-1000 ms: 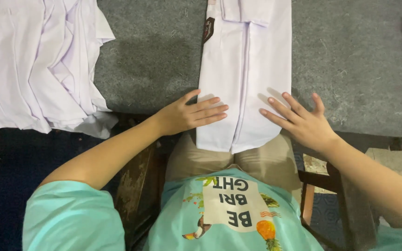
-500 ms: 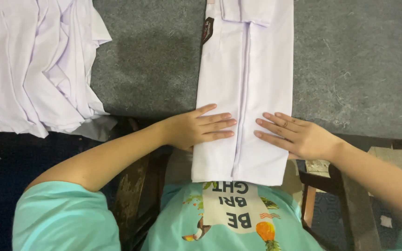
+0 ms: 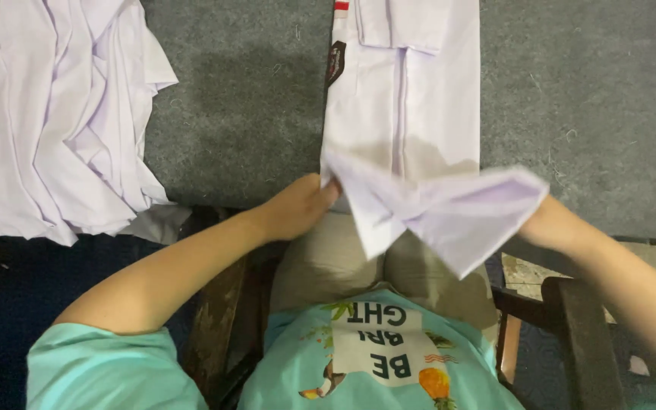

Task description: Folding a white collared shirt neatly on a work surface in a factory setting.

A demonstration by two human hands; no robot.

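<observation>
White shirt (image 3: 404, 99), folded into a long narrow strip, lies on the grey bench (image 3: 594, 99) at 12 o'clock from the person, its near end lifted and turned up toward the chest. Left hand (image 3: 298, 206) is closed, pinching the lifted hem's corner at 10 o'clock; right hand (image 3: 544, 220) is hidden behind the raised cloth at 2 o'clock, so its grip cannot be told, though it carries that corner. Pile of white shirts (image 3: 55, 114) rests on the bench at 10 o'clock, well apart.
</observation>
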